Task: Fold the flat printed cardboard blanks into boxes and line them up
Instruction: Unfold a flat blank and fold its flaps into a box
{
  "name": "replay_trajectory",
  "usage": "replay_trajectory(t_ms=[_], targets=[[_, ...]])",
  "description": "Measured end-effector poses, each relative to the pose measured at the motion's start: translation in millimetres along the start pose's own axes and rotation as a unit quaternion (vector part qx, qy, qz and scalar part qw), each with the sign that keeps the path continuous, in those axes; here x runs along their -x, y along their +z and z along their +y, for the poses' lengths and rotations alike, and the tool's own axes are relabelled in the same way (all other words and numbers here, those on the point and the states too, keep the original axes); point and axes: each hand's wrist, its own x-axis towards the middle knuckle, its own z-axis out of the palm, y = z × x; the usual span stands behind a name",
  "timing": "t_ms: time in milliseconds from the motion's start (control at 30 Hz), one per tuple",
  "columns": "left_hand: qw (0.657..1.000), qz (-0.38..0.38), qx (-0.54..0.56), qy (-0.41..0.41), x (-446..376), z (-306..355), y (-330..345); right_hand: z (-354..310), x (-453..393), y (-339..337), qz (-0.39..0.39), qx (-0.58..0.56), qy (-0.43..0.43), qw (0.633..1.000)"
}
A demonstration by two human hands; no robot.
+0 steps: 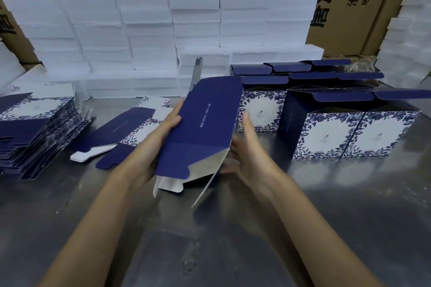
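Here, above the dull grey metal table point(349, 228), a half-opened navy cardboard blank point(200, 123) is held tilted — matte blue outside, white inside, bottom flaps hanging loose. The left hand point(154, 144) grips its left edge; the right hand point(247, 147) lies flat-fingered against the right side. Finished floral-printed boxes point(354, 133) stand open-topped at right (insides hidden), and a stack of flat blanks point(35, 128) sits far left.

Two bare forearms, no sleeves, watch or rings; left hand point(151, 147) and right hand point(247, 158) ungloved, nails short.
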Motion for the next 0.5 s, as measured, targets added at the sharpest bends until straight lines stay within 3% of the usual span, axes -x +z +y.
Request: replay_trajectory(t_ms=[67, 133, 233, 333, 400, 500], targets=[[0.991, 0.025, -0.134, -0.002, -5.7, -4.6, 2.8, -2.6, 4.9, -2.4, -0.052, -0.046, 0.006, 0.998], [0.949, 0.06, -0.309, -0.013, -9.5, -12.8, 7.3, -2.4, 12.2, -5.8, -0.067, -0.099, 0.0, 0.993], [0.895, 0.053, -0.442, -0.03, -8.4, -31.7, 16.0, -1.8, 13.5, -15.0, -0.039, -0.163, 0.001, 0.986], [0.843, 0.075, -0.532, -0.028, -8.1, -38.9, 21.0, -2.7, 11.5, -26.6, 0.022, -0.151, 0.013, 0.988], [0.845, 0.133, -0.517, -0.007, -7.8, -35.2, 21.3, -5.3, 12.8, -34.9, 0.027, -0.134, 0.006, 0.991], [0.896, 0.21, -0.391, -0.011, -5.2, -23.6, 13.7, -10.0, 16.3, -48.9, 0.007, -0.124, -0.013, 0.992]])
